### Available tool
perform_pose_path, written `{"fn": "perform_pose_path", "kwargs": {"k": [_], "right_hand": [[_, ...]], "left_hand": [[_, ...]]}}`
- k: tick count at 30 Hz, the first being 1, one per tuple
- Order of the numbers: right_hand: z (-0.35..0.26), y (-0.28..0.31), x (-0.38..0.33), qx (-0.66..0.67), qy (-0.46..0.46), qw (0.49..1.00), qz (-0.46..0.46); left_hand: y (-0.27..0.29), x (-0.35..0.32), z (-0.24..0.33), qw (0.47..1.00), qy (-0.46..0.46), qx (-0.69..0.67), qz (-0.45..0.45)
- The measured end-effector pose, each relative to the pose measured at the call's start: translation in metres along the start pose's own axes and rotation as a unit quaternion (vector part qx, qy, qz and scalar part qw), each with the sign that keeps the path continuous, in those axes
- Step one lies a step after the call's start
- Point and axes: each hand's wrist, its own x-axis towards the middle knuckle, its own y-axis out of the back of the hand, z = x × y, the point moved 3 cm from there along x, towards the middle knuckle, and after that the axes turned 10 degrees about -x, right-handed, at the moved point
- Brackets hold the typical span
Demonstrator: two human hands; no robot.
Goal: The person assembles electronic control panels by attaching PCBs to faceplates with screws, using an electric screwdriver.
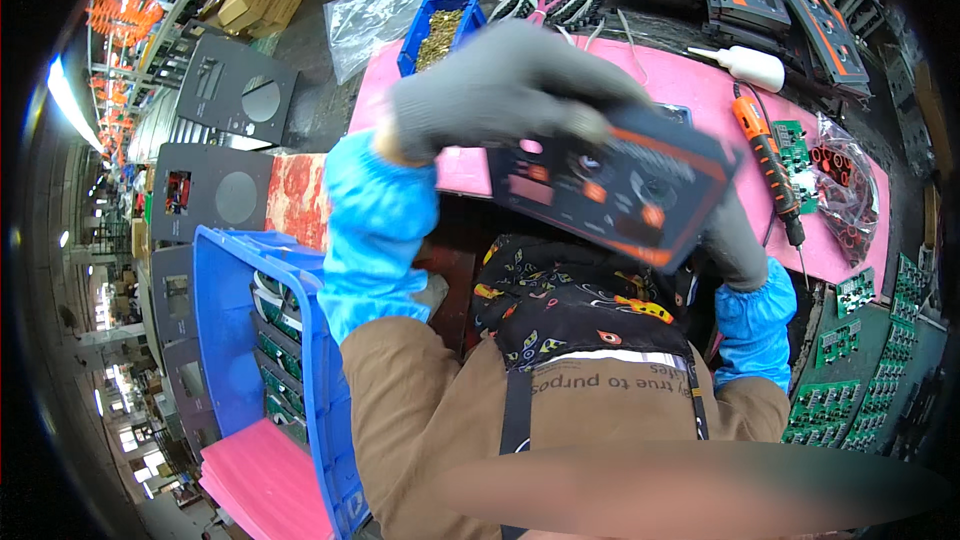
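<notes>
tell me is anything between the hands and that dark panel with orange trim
Nothing visible is. The left hand in a grey glove lies over the top edge of the dark panel, and the right hand grips its lower right corner. Both touch it directly, above the pink mat.

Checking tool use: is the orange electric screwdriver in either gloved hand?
No: the orange electric screwdriver lies on the pink mat, while both hands grip the dark panel.

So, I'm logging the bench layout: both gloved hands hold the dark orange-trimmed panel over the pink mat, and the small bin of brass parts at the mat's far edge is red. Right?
Not quite. In the head view the small bin of brass parts is blue, not red. The rest stands: the left hand and right hand, both gloved, hold the dark orange-trimmed panel over the pink mat.
</notes>
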Motion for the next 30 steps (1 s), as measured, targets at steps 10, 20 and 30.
{"fn": "perform_pose_path", "kwargs": {"k": [10,20,30], "right_hand": [[0.062,-0.009,-0.012,-0.002,0.062,0.988,-0.144],[0.049,0.007,-0.013,-0.18,0.123,0.958,-0.184],[0.05,0.031,-0.017,-0.25,0.167,0.917,-0.263]], "left_hand": [[-0.081,0.086,-0.046,0.954,0.016,0.025,-0.3],[-0.101,0.1,-0.048,0.952,-0.006,0.043,-0.304],[-0.101,0.099,-0.049,0.957,-0.006,-0.043,-0.288]]}}
